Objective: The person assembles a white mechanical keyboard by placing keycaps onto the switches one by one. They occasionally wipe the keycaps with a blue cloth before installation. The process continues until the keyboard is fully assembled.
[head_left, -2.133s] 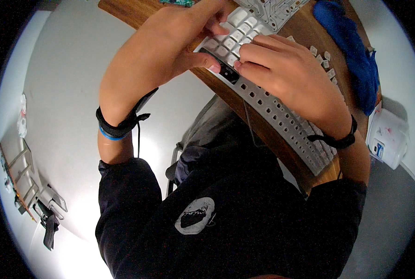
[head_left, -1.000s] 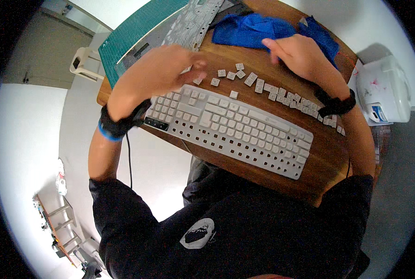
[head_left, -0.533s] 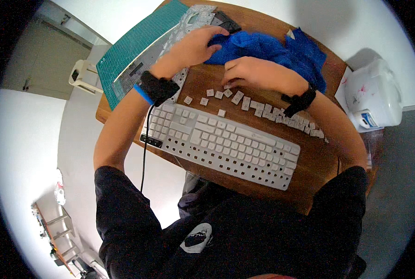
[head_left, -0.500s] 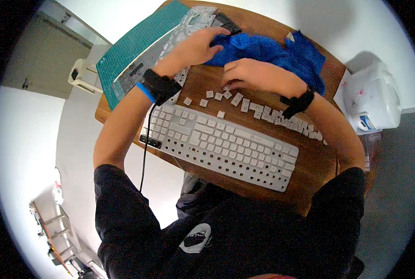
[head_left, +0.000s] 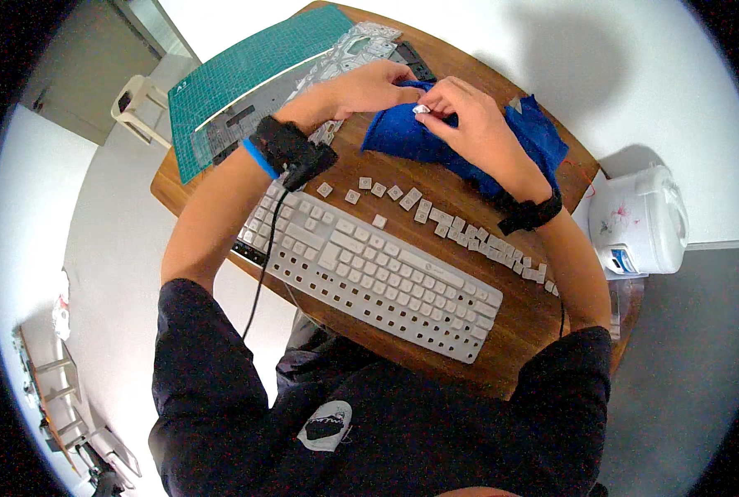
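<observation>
Between the thumb and fingers of my right hand (head_left: 467, 116) is a small white keycap (head_left: 422, 108), held just above a crumpled blue cloth (head_left: 398, 132). My left hand (head_left: 374, 88) is closed at the cloth's upper left edge, its fingertips partly hidden in the fabric. Loose white keycaps (head_left: 473, 238) lie in a long scattered row nearer me on the wooden table. Below that row a white keyboard (head_left: 369, 269) lies slanted. Its near rows show bare dark switch sockets, while caps cover the rest. One stray keycap (head_left: 379, 221) rests by its far edge.
At the far left of the table (head_left: 535, 319) a green cutting mat (head_left: 253, 70) lies under a grey metal plate (head_left: 258, 112). A black cable (head_left: 262, 273) hangs from my left wrist strap across the keyboard's left end. A white rounded appliance (head_left: 639, 219) stands at the right.
My right hand has moved up from the loose keycaps to the blue cloth, now with a keycap in its fingers. My left hand has shifted slightly and the cloth is spread toward me.
</observation>
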The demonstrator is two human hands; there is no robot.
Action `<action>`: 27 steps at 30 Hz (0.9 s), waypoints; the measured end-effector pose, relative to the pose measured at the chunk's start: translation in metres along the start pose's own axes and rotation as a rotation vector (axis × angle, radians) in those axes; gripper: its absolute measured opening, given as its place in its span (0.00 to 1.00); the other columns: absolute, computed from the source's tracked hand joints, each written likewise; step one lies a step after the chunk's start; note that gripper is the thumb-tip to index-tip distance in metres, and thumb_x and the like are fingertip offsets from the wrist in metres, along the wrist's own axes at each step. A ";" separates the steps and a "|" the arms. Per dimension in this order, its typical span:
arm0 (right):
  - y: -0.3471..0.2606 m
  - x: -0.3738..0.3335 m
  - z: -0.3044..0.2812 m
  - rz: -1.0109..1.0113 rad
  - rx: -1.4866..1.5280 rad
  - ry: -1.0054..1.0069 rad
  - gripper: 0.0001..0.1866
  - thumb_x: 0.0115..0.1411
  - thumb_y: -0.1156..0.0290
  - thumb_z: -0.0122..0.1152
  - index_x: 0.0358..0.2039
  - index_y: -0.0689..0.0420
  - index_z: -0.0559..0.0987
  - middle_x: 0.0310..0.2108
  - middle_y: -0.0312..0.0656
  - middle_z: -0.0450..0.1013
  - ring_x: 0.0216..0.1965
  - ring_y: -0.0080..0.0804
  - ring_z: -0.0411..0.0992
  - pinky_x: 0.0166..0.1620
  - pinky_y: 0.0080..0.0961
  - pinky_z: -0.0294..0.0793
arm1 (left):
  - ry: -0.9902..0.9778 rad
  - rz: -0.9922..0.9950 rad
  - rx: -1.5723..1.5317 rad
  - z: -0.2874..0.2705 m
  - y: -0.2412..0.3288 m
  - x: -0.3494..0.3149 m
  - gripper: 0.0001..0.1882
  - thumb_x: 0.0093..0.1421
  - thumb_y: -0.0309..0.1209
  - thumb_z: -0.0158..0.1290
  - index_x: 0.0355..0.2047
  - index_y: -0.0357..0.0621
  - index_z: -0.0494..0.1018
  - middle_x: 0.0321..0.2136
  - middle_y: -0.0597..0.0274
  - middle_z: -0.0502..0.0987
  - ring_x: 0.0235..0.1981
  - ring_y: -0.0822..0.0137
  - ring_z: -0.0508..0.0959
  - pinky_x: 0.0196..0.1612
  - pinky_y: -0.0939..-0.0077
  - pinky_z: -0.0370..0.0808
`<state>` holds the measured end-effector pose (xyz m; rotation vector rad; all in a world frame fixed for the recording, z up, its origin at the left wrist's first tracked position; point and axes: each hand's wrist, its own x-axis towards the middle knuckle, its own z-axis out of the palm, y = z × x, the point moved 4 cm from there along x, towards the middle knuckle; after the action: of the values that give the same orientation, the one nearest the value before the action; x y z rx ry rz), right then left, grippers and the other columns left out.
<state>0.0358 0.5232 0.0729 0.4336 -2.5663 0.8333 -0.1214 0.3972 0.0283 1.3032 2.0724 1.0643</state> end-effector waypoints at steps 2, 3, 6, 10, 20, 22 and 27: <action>-0.002 0.000 0.001 -0.004 0.010 0.029 0.09 0.65 0.70 0.72 0.39 0.60 0.80 0.36 0.48 0.77 0.38 0.48 0.81 0.44 0.41 0.82 | -0.012 -0.122 -0.203 0.001 0.022 -0.022 0.19 0.74 0.47 0.59 0.54 0.46 0.80 0.29 0.71 0.78 0.27 0.79 0.73 0.27 0.78 0.67; 0.000 -0.002 0.001 -0.013 -0.037 0.029 0.09 0.65 0.70 0.73 0.38 0.60 0.80 0.36 0.48 0.77 0.38 0.48 0.81 0.44 0.40 0.82 | -0.028 -0.134 -0.263 0.003 0.026 -0.027 0.18 0.75 0.47 0.58 0.54 0.47 0.79 0.29 0.74 0.76 0.25 0.81 0.71 0.24 0.80 0.63; 0.001 -0.008 -0.002 -0.025 -0.128 0.066 0.09 0.65 0.70 0.73 0.37 0.60 0.81 0.36 0.48 0.77 0.39 0.49 0.82 0.44 0.40 0.82 | -0.047 -0.173 -0.399 0.002 0.039 -0.039 0.19 0.77 0.41 0.56 0.56 0.39 0.76 0.33 0.70 0.79 0.29 0.81 0.75 0.28 0.83 0.69; -0.012 -0.011 0.003 -0.089 -0.082 0.072 0.08 0.65 0.71 0.72 0.39 0.60 0.81 0.38 0.48 0.77 0.39 0.49 0.82 0.44 0.40 0.82 | 0.002 -0.168 -0.639 0.014 0.023 -0.039 0.15 0.76 0.45 0.58 0.51 0.49 0.79 0.25 0.79 0.74 0.18 0.85 0.67 0.16 0.84 0.55; -0.012 -0.015 -0.001 -0.074 -0.212 0.030 0.11 0.65 0.69 0.70 0.44 0.57 0.78 0.42 0.47 0.74 0.43 0.52 0.80 0.45 0.41 0.81 | 0.030 -0.189 -0.839 0.025 0.033 -0.046 0.11 0.77 0.38 0.56 0.48 0.45 0.80 0.30 0.71 0.79 0.26 0.80 0.79 0.26 0.82 0.76; -0.021 -0.012 0.003 -0.158 -0.196 -0.019 0.11 0.66 0.68 0.70 0.43 0.56 0.78 0.42 0.46 0.74 0.43 0.53 0.79 0.46 0.41 0.81 | -0.075 -0.133 -0.844 0.028 0.027 -0.045 0.11 0.77 0.36 0.56 0.49 0.43 0.80 0.34 0.69 0.80 0.32 0.78 0.82 0.33 0.80 0.81; -0.021 -0.010 0.003 -0.187 -0.176 -0.215 0.11 0.65 0.69 0.67 0.44 0.57 0.78 0.41 0.46 0.74 0.45 0.50 0.79 0.47 0.43 0.80 | -0.077 -0.135 -0.646 0.025 0.007 -0.039 0.13 0.77 0.35 0.55 0.51 0.38 0.79 0.39 0.66 0.84 0.41 0.77 0.86 0.40 0.81 0.85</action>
<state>0.0519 0.5067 0.0759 0.7298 -2.7110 0.5147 -0.0819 0.3731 0.0188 0.8483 1.5327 1.4308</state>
